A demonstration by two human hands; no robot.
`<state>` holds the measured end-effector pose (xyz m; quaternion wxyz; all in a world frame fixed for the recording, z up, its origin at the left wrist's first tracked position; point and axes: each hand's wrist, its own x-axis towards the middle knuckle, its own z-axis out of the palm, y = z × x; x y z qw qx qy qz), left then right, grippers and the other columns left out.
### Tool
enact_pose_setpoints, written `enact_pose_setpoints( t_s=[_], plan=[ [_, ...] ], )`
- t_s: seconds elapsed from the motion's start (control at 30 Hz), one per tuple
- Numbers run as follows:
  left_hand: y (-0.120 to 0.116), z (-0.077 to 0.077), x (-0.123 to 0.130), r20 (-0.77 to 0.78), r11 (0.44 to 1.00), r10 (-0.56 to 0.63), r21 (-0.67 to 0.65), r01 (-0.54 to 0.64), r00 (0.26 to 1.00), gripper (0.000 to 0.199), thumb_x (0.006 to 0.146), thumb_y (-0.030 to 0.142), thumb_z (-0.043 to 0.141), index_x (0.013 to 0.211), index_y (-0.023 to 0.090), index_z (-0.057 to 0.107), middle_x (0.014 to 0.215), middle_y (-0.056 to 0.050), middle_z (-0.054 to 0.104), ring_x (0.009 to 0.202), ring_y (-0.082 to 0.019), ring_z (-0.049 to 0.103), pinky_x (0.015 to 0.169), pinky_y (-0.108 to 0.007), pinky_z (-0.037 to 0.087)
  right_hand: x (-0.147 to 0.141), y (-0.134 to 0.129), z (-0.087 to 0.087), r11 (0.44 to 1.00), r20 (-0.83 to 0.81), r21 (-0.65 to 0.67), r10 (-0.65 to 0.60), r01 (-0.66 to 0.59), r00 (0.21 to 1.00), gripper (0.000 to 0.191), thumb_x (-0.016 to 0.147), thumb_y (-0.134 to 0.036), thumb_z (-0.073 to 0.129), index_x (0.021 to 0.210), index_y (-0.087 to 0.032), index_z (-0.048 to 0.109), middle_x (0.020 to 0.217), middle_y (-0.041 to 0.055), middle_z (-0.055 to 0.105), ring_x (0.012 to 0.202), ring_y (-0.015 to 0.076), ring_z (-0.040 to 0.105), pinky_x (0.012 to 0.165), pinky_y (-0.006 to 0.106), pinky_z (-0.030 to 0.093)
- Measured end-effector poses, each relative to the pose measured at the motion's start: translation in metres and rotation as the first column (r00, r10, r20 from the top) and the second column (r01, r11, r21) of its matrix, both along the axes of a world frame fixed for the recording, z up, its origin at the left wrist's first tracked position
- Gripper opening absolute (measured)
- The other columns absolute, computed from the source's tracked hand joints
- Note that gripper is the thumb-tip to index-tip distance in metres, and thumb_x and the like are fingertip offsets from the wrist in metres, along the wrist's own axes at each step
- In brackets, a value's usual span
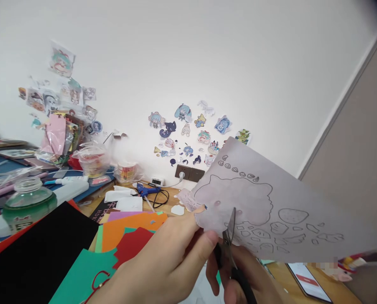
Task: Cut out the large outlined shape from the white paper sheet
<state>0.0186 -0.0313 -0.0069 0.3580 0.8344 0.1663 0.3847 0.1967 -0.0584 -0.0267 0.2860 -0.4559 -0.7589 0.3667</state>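
Pinching the paper point(239, 190) near its lower left edge, your left hand point(166, 261) has thumb and fingers closed, probably to hold the sheet firm right beside the blades. Your right hand point(255, 270) is curled round the black handles of the scissors point(228, 244), just right of the left thumb; one blade lies over the paper's front, while the other cannot be clearly made out. The paper slants away to the right of your fingers, tilted perhaps so its drawn outlines face you. Left of your left hand lie a red sheet point(133, 249), an orange sheet point(121, 236), a green sheet point(77, 274) and, farther out, a black sheet point(45, 253), an arrangement that seems to leave cutting room. Beyond your left fingers rests a blue glue gun point(147, 190); right of your right hand lies a phone point(307, 282), screen up.
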Motion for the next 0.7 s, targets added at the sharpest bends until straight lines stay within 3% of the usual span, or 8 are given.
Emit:
enact_pose_setpoints(
  t_s=[0.17, 0.33, 0.47, 0.6, 0.7],
  plan=[
    [0.002, -0.009, 0.007, 0.029, 0.998, 0.028, 0.055, -0.029, 0.999, 0.019, 0.092, 0.018, 0.028, 0.076, 0.021, 0.039, 0.060, 0.008, 0.054, 0.054, -0.003, 0.054, 0.055, -0.010, 0.041, 0.002, 0.002, -0.004, 0.997, -0.050, 0.072, 0.028, -0.025, 0.998, 0.060, 0.059, -0.075, 0.049, 0.070, -0.016, 0.051, 0.058, -0.0030, 0.045, 0.051, 0.0084, 0.038, 0.046, 0.021, 0.028],
    [0.002, -0.016, 0.013, 0.167, 0.953, 0.146, 0.240, -0.184, 0.975, 0.019, 0.089, 0.010, 0.030, 0.075, 0.021, 0.036, 0.057, 0.008, 0.050, 0.051, -0.004, 0.049, 0.053, -0.013, 0.037, -0.002, -0.003, 0.003, 0.998, -0.035, 0.056, 0.029, -0.027, 0.999, 0.056, 0.065, -0.072, 0.048, 0.072, -0.016, 0.051, 0.061, -0.0021, 0.048, 0.051, 0.0082, 0.037, 0.048, 0.021, 0.030],
    [0.000, -0.014, 0.011, 0.201, 0.916, 0.194, 0.312, -0.250, 0.960, 0.022, 0.088, 0.010, 0.033, 0.069, 0.019, 0.036, 0.059, 0.006, 0.049, 0.053, -0.006, 0.045, 0.052, -0.018, 0.035, 0.000, -0.006, 0.004, 1.000, 0.043, -0.008, -0.007, 0.008, 0.999, 0.042, 0.075, -0.058, 0.051, 0.076, -0.017, 0.053, 0.064, -0.0014, 0.053, 0.055, 0.0085, 0.042, 0.053, 0.021, 0.035],
    [-0.001, -0.011, 0.005, 0.101, 0.962, 0.137, 0.222, -0.157, 0.985, 0.025, 0.091, 0.014, 0.028, 0.068, 0.019, 0.036, 0.054, 0.006, 0.049, 0.050, -0.006, 0.045, 0.054, -0.017, 0.035, -0.002, -0.008, 0.012, 0.998, 0.047, -0.059, -0.016, 0.019, 0.999, 0.027, 0.070, -0.043, 0.060, 0.080, -0.019, 0.055, 0.073, 0.0002, 0.059, 0.058, 0.0103, 0.050, 0.052, 0.020, 0.039],
    [-0.003, -0.009, 0.002, -0.008, 0.988, 0.076, 0.133, -0.074, 0.997, 0.027, 0.094, 0.021, 0.023, 0.073, 0.019, 0.040, 0.050, 0.007, 0.049, 0.052, -0.006, 0.047, 0.061, -0.017, 0.037, -0.007, -0.011, 0.023, 0.999, 0.148, 0.022, -0.042, 0.039, 0.988, 0.018, 0.067, -0.031, 0.059, 0.080, -0.021, 0.053, 0.072, -0.0001, 0.059, 0.056, 0.0110, 0.052, 0.049, 0.020, 0.042]
  ],
)
